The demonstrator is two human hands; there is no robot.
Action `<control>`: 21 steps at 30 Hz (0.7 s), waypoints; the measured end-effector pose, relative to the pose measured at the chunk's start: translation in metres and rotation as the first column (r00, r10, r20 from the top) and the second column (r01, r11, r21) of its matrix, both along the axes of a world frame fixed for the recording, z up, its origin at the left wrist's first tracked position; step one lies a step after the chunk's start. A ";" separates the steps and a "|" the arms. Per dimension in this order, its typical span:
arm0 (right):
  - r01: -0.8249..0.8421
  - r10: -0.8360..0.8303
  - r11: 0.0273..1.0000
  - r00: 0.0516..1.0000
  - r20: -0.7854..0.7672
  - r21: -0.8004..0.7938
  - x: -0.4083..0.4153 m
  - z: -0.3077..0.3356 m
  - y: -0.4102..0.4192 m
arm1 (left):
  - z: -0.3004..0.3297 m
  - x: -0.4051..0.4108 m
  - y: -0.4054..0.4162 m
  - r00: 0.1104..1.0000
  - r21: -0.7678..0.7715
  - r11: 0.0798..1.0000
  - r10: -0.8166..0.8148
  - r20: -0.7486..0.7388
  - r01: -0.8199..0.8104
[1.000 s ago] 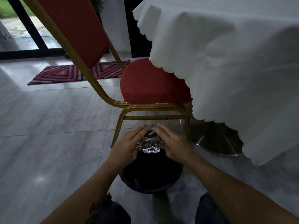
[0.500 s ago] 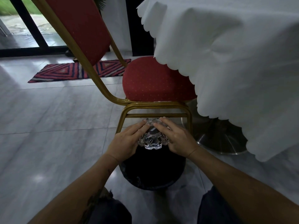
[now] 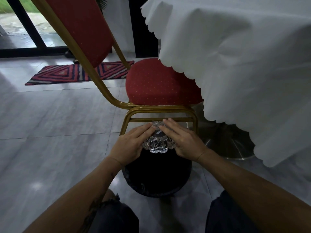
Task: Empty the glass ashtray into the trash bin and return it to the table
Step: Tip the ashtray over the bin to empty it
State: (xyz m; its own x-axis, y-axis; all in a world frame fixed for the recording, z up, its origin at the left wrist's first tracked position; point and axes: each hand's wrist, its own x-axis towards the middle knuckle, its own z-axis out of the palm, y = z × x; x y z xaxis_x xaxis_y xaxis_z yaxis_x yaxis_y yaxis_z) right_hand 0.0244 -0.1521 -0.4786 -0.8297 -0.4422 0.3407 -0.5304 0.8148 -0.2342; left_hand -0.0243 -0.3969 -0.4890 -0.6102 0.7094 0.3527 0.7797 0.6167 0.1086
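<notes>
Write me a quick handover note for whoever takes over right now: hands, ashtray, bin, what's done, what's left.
Left hand and right hand: both grip the glass ashtray from opposite sides.
Ashtray: held tipped above the black trash bin, on the floor before the red chair.
Done: ashtray carried to the bin. Whether its contents have dropped can't be seen.
Left: finish emptying, then set it back on the table with the white tablecloth.

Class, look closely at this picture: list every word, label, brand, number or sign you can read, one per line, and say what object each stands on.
None: no readable text shows anywhere.
The glass ashtray, held by the left hand and right hand over the trash bin, bears only moulded patterns.
The chair, tablecloth and rug carry patterns, no lettering.
</notes>
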 end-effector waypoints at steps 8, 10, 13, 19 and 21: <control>-0.031 0.037 0.997 0.996 -0.076 0.075 0.002 0.002 -0.006 | 0.003 0.004 -0.007 0.996 0.048 0.998 -0.048 -0.077 0.051; -0.037 0.043 0.996 0.996 -0.079 0.078 0.001 0.003 -0.008 | 0.005 0.005 -0.010 0.994 0.062 0.997 -0.045 -0.101 0.051; -0.031 0.039 0.996 0.995 -0.089 0.083 0.000 0.006 -0.012 | 0.004 0.005 -0.014 0.992 0.086 0.995 -0.036 -0.118 0.047; 0.033 -0.028 0.997 0.997 0.076 -0.071 0.004 0.001 -0.017 | 0.006 0.008 -0.015 0.997 0.083 0.997 -0.006 0.072 0.000; 0.107 -0.071 0.973 0.982 0.178 -0.205 0.005 0.002 -0.019 | 0.008 0.010 -0.013 0.980 0.156 0.986 0.027 0.199 -0.059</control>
State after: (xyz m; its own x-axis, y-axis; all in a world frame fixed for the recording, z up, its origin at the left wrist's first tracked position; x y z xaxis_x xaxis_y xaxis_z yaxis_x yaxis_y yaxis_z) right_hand 0.0297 -0.1712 -0.4771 -0.9157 -0.2965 0.2712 -0.3962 0.7785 -0.4867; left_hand -0.0142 -0.4099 -0.4811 -0.7073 0.6250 0.3302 0.7066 0.6112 0.3566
